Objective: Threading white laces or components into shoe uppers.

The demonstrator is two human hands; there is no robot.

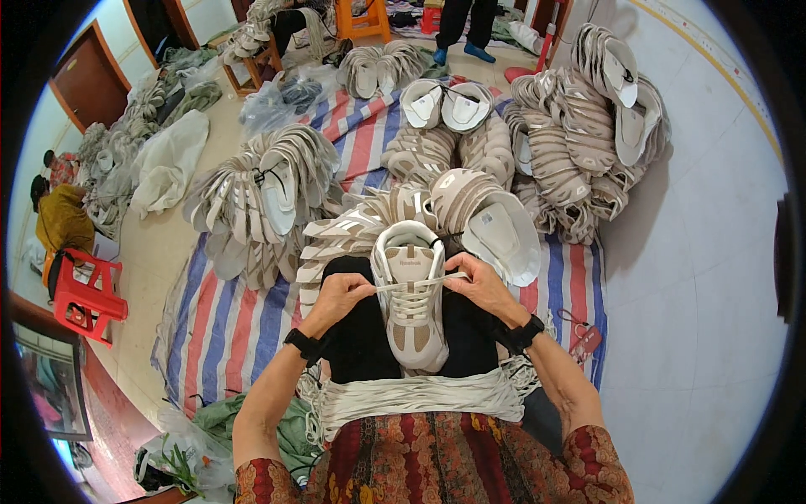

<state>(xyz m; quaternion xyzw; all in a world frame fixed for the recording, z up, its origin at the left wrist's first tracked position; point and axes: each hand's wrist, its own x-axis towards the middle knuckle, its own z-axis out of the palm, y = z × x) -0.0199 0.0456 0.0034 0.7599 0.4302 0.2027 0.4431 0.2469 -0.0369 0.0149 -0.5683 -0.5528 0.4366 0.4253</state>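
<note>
A beige and white sneaker upper (413, 340) lies on my black-trousered legs, its toe toward me and its tongue and collar facing away. Flat off-white lace crosses its front in several rows. My left hand (342, 296) pinches one lace end, pulled out to the left of the upper. On the other side, my right hand (480, 287) grips the other end between thumb and fingers. The lace (388, 288) runs taut from both hands to the upper's top eyelets. Across my lap, nearer my body, rests a thick bundle of off-white laces (420, 398).
Tied stacks of similar uppers stand ahead (495, 235), at left (281, 181) and at right (558, 143), on a striped plastic sheet (220, 336). A red stool (91, 294) is far left. Other people sit or stand farther off. A pale wall (697, 277) closes the right side.
</note>
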